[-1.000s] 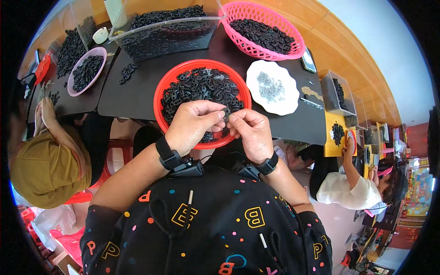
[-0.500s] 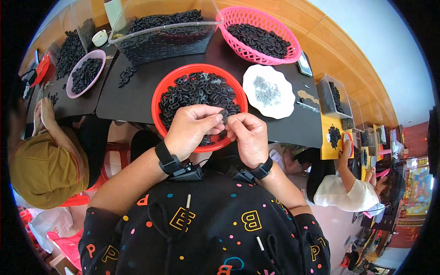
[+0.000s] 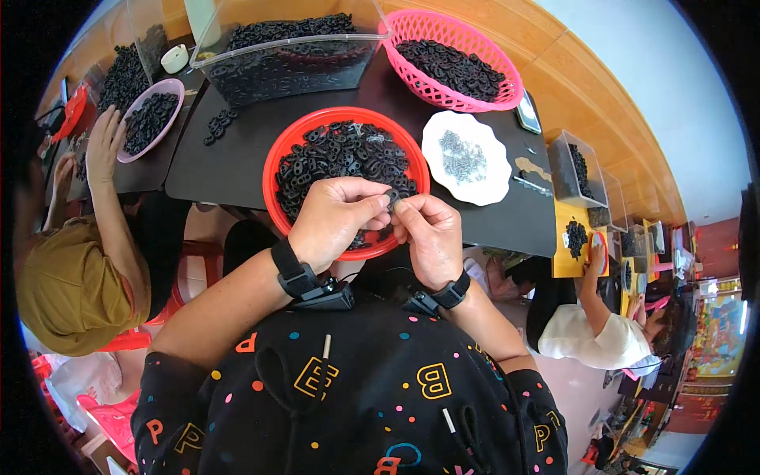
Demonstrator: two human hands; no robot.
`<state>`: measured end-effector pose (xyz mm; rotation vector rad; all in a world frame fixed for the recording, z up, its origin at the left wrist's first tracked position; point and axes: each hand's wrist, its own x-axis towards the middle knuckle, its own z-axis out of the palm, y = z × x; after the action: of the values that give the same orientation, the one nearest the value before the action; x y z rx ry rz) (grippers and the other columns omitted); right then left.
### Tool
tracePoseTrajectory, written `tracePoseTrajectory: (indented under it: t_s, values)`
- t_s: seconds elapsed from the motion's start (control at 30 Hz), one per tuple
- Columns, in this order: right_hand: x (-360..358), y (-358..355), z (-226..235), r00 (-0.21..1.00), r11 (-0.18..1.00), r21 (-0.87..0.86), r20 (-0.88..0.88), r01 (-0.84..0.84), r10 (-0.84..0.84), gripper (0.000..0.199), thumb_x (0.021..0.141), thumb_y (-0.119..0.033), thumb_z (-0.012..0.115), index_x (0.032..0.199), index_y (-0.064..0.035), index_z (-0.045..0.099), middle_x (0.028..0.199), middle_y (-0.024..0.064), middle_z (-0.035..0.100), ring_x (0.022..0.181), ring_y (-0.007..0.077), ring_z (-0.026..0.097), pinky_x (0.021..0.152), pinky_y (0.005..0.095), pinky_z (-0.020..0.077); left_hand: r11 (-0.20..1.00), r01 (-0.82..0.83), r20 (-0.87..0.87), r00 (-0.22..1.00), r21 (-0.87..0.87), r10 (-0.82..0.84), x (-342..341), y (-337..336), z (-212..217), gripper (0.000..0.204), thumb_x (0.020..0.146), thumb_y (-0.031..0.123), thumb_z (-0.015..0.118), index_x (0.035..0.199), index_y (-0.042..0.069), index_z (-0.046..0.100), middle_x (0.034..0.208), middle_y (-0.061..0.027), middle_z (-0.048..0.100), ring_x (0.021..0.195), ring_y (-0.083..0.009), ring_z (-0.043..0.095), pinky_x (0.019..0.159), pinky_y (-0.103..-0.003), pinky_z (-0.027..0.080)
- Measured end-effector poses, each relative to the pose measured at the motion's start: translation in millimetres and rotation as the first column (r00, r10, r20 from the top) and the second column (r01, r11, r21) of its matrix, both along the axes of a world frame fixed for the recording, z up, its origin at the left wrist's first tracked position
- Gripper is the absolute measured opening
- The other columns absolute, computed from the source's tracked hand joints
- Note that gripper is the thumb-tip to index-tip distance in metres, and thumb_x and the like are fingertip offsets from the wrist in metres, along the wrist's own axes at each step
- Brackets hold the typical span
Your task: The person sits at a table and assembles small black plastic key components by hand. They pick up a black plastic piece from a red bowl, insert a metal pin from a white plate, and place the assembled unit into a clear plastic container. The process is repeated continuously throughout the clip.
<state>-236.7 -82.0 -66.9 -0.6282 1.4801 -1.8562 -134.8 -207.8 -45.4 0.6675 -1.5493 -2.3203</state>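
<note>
My left hand [image 3: 336,218] pinches a small black plastic piece [image 3: 392,196] between thumb and forefinger, above the near side of a red basin [image 3: 273,186]. Meeting it there is my right hand [image 3: 433,237], its thumb and forefinger pressed together at the piece's edge. Whatever lies between those right fingertips is too small to make out. The basin is heaped with similar black pieces [image 3: 336,154], flat and with two holes. A scalloped white plate [image 3: 492,178] to the right carries a pile of tiny silvery metal parts [image 3: 463,158].
Behind the basin stands a clear bin [image 3: 293,59] of black pieces, beside a pink basket [image 3: 511,75] of them. A few loose pieces [image 3: 220,125] lie left. A co-worker's hand [image 3: 103,150] is by a pale pink bowl [image 3: 176,111]; another person [image 3: 594,332] sits right.
My hands keep nearly the same pinch, with the black piece turned slightly. The co-worker on the left has raised a hand toward the pale pink bowl.
</note>
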Motion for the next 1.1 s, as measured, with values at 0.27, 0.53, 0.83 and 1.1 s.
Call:
tracePoseTrajectory:
  t_s: [0.27,0.53,0.83,1.1]
  values:
    - [0,2,7,0.965,0.999,-0.006,-0.259,-0.046,0.043,0.012,0.084,0.001,0.062,0.096,0.001,0.06,0.081,0.0004,0.059,0.071,0.0065,0.055,0.063,0.0202,0.0458,0.983,0.092,-0.057,0.995,0.161,-0.084,8,-15,-10,0.018,0.089,0.007,0.057,0.104,-0.002,0.062,0.086,-0.0056,0.064,0.072,-0.0098,0.06,0.068,-0.022,0.05]
    - [4,4,11,0.758,0.992,0.088,-0.641,-0.085,0.122,0.038,0.073,0.003,0.068,0.109,-0.0036,0.061,0.08,0.0066,0.057,0.069,0.0122,0.058,0.059,0.0236,0.0485,0.974,0.209,-0.065,0.977,0.082,-0.204,11,-16,-13,0.012,0.088,0.007,0.058,0.098,0.002,0.059,0.084,-0.0022,0.061,0.07,-0.0081,0.057,0.066,-0.021,0.049]
    - [5,7,11,0.779,0.995,0.088,-0.621,-0.043,0.089,0.033,0.073,0.003,0.069,0.105,-0.0019,0.062,0.077,0.0065,0.058,0.068,0.0125,0.058,0.059,0.0243,0.0488,0.982,0.181,-0.08,0.979,-0.057,-0.185,15,-12,-6,0.007,0.087,0.009,0.06,0.092,0.004,0.06,0.081,-0.0005,0.062,0.071,-0.006,0.057,0.067,-0.021,0.047]
    - [6,6,11,0.666,0.997,0.076,-0.743,-0.009,0.063,0.03,0.071,0.0,0.071,0.1,-0.0009,0.063,0.075,0.0096,0.06,0.064,0.0159,0.059,0.056,0.026,0.0477,0.981,0.173,-0.073,0.981,-0.087,-0.179,17,-7,-6,0.005,0.086,0.008,0.061,0.09,0.004,0.06,0.083,-0.0013,0.063,0.072,-0.006,0.057,0.068,-0.021,0.048]
